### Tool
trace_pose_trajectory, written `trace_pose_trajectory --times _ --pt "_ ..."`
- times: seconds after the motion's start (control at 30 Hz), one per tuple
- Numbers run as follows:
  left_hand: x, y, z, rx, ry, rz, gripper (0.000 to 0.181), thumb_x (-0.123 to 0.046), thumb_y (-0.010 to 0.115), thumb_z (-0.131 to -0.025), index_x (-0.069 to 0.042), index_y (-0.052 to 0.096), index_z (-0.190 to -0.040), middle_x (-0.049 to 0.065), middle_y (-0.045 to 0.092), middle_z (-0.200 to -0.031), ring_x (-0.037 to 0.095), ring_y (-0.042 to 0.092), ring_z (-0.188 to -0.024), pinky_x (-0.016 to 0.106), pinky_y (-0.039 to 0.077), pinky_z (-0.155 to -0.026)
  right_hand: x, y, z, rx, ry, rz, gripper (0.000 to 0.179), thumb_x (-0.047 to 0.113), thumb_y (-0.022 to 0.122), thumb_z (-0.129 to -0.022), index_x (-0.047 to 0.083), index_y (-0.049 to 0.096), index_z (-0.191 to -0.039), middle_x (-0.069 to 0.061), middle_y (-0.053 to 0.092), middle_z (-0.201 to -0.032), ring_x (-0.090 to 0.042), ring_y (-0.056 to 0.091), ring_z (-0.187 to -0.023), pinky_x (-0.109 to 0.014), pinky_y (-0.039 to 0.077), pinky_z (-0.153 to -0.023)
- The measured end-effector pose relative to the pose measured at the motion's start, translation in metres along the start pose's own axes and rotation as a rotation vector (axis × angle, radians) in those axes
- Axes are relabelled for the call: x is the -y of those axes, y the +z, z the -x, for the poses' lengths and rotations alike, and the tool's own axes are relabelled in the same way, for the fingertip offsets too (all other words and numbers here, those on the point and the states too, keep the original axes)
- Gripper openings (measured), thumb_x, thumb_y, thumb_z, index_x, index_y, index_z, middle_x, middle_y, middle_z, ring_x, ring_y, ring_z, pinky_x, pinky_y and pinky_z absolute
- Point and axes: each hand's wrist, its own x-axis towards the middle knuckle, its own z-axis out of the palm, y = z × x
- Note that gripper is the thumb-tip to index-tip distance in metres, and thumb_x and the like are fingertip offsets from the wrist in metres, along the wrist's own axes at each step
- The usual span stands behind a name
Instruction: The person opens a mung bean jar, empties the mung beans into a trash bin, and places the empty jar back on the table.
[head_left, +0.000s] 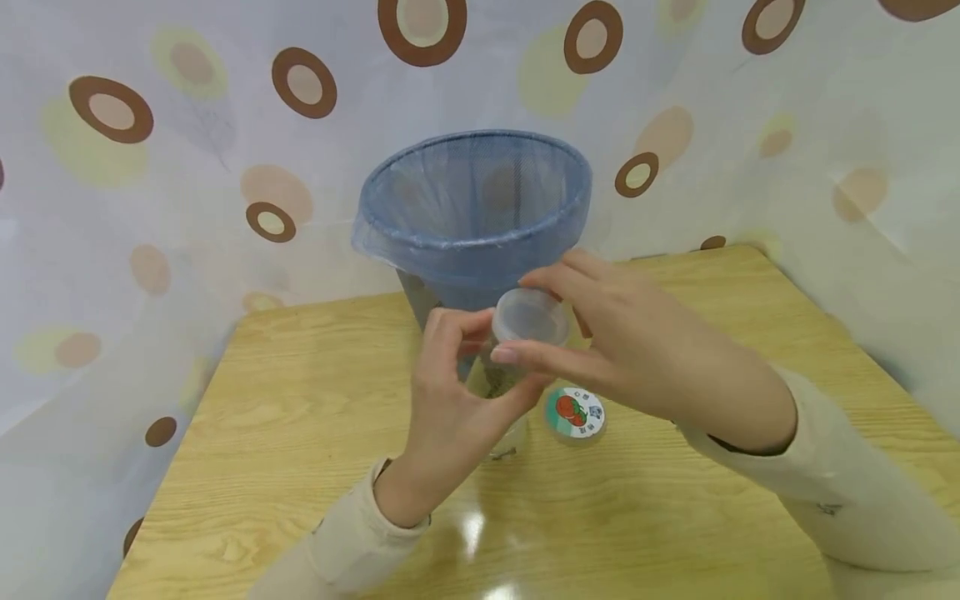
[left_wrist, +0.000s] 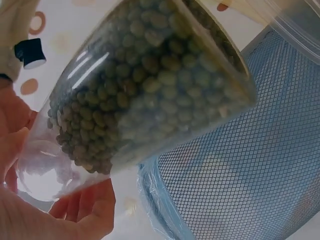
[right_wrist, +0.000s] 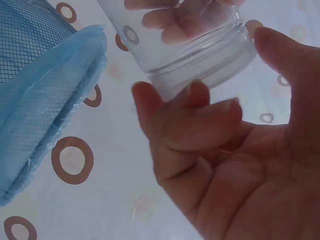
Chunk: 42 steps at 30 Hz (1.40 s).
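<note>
A clear jar (head_left: 495, 377) with many small green beans (left_wrist: 135, 75) in it stands upright in the head view. My left hand (head_left: 457, 408) grips it around its upper part, thumb in front and fingers behind. A translucent plastic lid (head_left: 531, 318) sits over the jar's mouth. My right hand (head_left: 630, 333) pinches the lid's rim between the thumb and curled fingers. In the right wrist view, the thumb and fingertips touch opposite sides of the lid (right_wrist: 212, 67). The beans fill the jar's lower part, below the left fingers.
Right behind the jar stands a blue mesh bin (head_left: 480, 258) lined with a thin plastic bag. A small round tub (head_left: 576, 413) with a tomato sticker on top lies right of the jar on the wooden table (head_left: 300, 433). A circle-patterned sheet (head_left: 202, 175) hangs around the table.
</note>
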Motion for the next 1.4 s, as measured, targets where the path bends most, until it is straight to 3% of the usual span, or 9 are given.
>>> trace_pose_trajectory --times 0.13,0.4,0.57,0.8,0.93,1.1,1.17,1.3,1.4 --pt "0.003 0.000 -0.002 -0.016 0.034 -0.033 0.044 -0.006 0.080 -0.073 0.001 0.055 -0.108 0.011 0.054 -0.100 0.022 0.053 -0.096 0.032 0.049 -0.080 0.003 0.007 -0.006 0.010 0.026 0.043 0.044 0.042 0.072 -0.084 0.003 0.062 -0.101 0.000 0.055 -0.088 -0.014 0.050 -0.071 -0.026 0.044 -0.060" --pt "0.004 -0.004 0.003 0.040 -0.021 -0.072 0.061 -0.011 0.087 -0.069 0.004 0.051 -0.115 0.013 0.054 -0.109 0.021 0.054 -0.099 0.028 0.049 -0.080 0.008 0.016 -0.011 -0.061 0.047 0.065 0.047 0.042 0.068 -0.087 -0.001 0.062 -0.102 -0.002 0.053 -0.084 -0.013 0.046 -0.063 -0.025 0.040 -0.053" --pt "0.005 -0.007 0.007 0.069 -0.026 -0.121 0.062 -0.012 0.087 -0.069 0.005 0.052 -0.117 0.012 0.056 -0.106 0.020 0.056 -0.093 0.027 0.050 -0.079 0.006 0.021 -0.014 -0.126 -0.052 0.011 0.048 0.047 0.066 -0.087 0.001 0.065 -0.100 0.000 0.048 -0.082 -0.010 0.040 -0.063 -0.023 0.038 -0.053" --pt "0.007 -0.013 0.013 0.094 -0.017 -0.099 0.057 -0.011 0.086 -0.069 0.004 0.055 -0.115 0.011 0.058 -0.101 0.018 0.059 -0.090 0.026 0.052 -0.079 -0.001 0.033 -0.014 -0.186 -0.195 -0.067 0.063 0.060 0.043 -0.094 0.001 0.065 -0.098 0.000 0.041 -0.078 -0.007 0.035 -0.060 -0.020 0.035 -0.052" --pt "0.007 -0.015 0.016 0.164 -0.070 0.095 0.054 -0.004 0.085 -0.070 0.002 0.056 -0.115 0.011 0.060 -0.104 0.019 0.062 -0.095 0.029 0.054 -0.081 -0.004 0.034 -0.011 -0.134 -0.223 -0.116 0.058 0.056 0.044 -0.096 0.003 0.066 -0.104 0.002 0.040 -0.081 -0.005 0.032 -0.060 -0.019 0.032 -0.051" --pt "0.008 -0.020 0.019 0.313 -0.139 0.402 0.058 0.005 0.081 -0.072 0.001 0.053 -0.123 0.015 0.061 -0.114 0.022 0.061 -0.105 0.037 0.054 -0.085 -0.007 0.027 -0.005 -0.012 -0.262 -0.267 0.037 0.041 0.056 -0.096 0.010 0.065 -0.114 0.005 0.040 -0.085 -0.005 0.036 -0.069 -0.020 0.035 -0.058" --pt "0.009 -0.023 0.019 0.384 -0.155 0.518 0.058 -0.003 0.079 -0.078 0.003 0.051 -0.128 0.020 0.059 -0.118 0.023 0.060 -0.108 0.040 0.053 -0.087 -0.008 0.025 -0.003 0.035 -0.285 -0.354 0.031 0.032 0.062 -0.094 0.011 0.064 -0.118 0.006 0.042 -0.088 -0.005 0.039 -0.073 -0.020 0.039 -0.060" --pt "0.012 -0.027 0.021 0.537 -0.228 0.786 0.062 -0.024 0.073 -0.086 0.012 0.046 -0.129 0.027 0.055 -0.120 0.019 0.060 -0.107 0.044 0.052 -0.088 -0.009 0.023 -0.003 0.093 -0.388 -0.486 0.036 0.025 0.064 -0.093 0.010 0.061 -0.126 0.008 0.046 -0.092 -0.002 0.039 -0.070 -0.017 0.038 -0.055" --pt "0.010 -0.026 0.022 0.597 -0.273 0.938 0.071 -0.031 0.072 -0.087 0.016 0.041 -0.130 0.029 0.052 -0.123 0.016 0.060 -0.104 0.046 0.051 -0.088 -0.011 0.022 -0.004 0.109 -0.476 -0.554 0.041 0.028 0.062 -0.095 0.009 0.058 -0.130 0.006 0.053 -0.096 -0.001 0.039 -0.069 -0.016 0.034 -0.052"
